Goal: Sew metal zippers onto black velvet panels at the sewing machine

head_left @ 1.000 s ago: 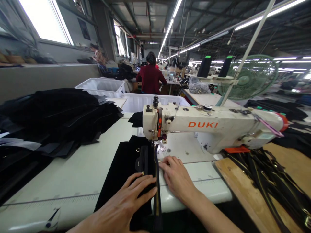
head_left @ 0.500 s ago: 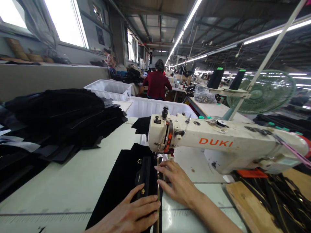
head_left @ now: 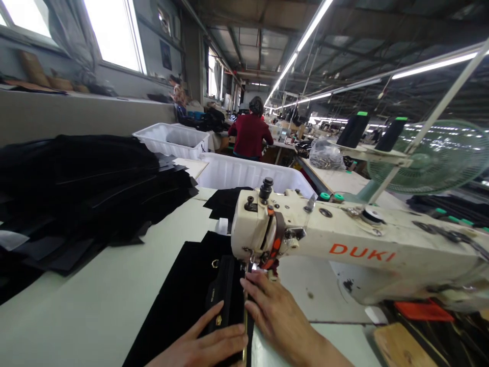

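A black fabric panel [head_left: 171, 300] lies under the head of a white sewing machine [head_left: 317, 234] marked DUKI. Along its right edge runs a narrow gold strip, apparently zipper teeth [head_left: 245, 341]. On the panel are a black strap-like piece [head_left: 225, 285] with a gold fitting [head_left: 218, 320] and a small gold ring [head_left: 215, 263]. My left hand [head_left: 206, 344] rests open on the panel, thumb by the gold fitting and fingertips at the gold strip. Just in front of the needle area, my right hand [head_left: 278, 311] lies with outstretched fingers over the strip's edge. The needle is hard to make out.
A heap of black fabric pieces [head_left: 87, 188] covers the table's left side. White bins [head_left: 244, 171] stand behind the machine, and a person in dark red [head_left: 250, 133] sits beyond. Thread cones [head_left: 353, 131] and a green fan [head_left: 428, 158] are at right. A wooden board [head_left: 401, 346] lies front right.
The camera view has shifted, so the machine appears larger and lower. Both hands stay on the panel in nearly the same places beside the gold strip.
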A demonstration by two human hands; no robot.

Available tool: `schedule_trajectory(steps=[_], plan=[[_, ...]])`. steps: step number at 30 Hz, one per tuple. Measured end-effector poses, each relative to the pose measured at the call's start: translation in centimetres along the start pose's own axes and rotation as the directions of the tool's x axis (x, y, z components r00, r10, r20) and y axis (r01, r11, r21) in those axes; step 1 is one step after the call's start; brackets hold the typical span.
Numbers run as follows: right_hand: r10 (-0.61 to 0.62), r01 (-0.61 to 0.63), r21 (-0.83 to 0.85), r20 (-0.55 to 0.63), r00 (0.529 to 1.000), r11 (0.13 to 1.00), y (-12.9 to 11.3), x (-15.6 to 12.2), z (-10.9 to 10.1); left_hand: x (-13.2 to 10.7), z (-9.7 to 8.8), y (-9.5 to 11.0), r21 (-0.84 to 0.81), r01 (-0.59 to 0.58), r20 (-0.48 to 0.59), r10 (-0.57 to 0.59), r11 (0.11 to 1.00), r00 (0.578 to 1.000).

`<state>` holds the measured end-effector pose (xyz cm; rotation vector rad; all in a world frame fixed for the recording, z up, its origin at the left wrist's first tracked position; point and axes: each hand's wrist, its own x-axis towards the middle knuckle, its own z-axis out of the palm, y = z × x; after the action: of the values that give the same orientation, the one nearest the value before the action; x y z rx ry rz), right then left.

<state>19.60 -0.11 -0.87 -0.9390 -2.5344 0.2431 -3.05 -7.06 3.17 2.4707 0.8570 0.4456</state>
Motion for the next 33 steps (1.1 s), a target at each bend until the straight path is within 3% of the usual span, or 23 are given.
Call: schedule_trajectory(steps=[3,5,10,15,20,26,33], plan=[[0.124,-0.121,0.093,-0.032,0.992,0.988,0.7,0.4,-1.6,0.7,-1.3,0.5,0.046,-0.031,0.063,0.029,0.998,0.998],[0.162,-0.16,0.064,-0.039,0.986,0.985,0.9,0.6,-2.1,0.7,-1.5,0.6,0.116,-0.034,0.1,0.023,0.993,0.995],[0.017,-0.024,-0.227,-0.032,0.999,0.974,1.0,1.4,-1.0,0.1,-1.2,1.4,0.203,0.001,0.023,-0.006,0.979,1.0],[-0.034,0.037,-0.274,0.017,0.999,0.961,0.7,1.8,0.3,-0.3,-0.9,2.2,0.169,0.028,-0.016,-0.026,0.985,1.0],[0.127,-0.126,-0.275,-0.014,0.992,0.953,-0.2,1.8,0.3,-0.7,0.1,1.3,0.136,0.035,0.011,-0.037,0.99,0.999],[0.34,-0.345,-0.242,-0.066,0.938,0.907,-0.7,2.9,0.2,-0.7,0.5,0.2,0.128,-0.02,0.057,0.013,0.992,0.998],[0.378,-0.375,-0.222,-0.033,0.925,0.9,0.3,3.7,-0.1,-0.2,0.8,-0.7,0.134,-0.077,0.099,0.064,0.988,0.993]])
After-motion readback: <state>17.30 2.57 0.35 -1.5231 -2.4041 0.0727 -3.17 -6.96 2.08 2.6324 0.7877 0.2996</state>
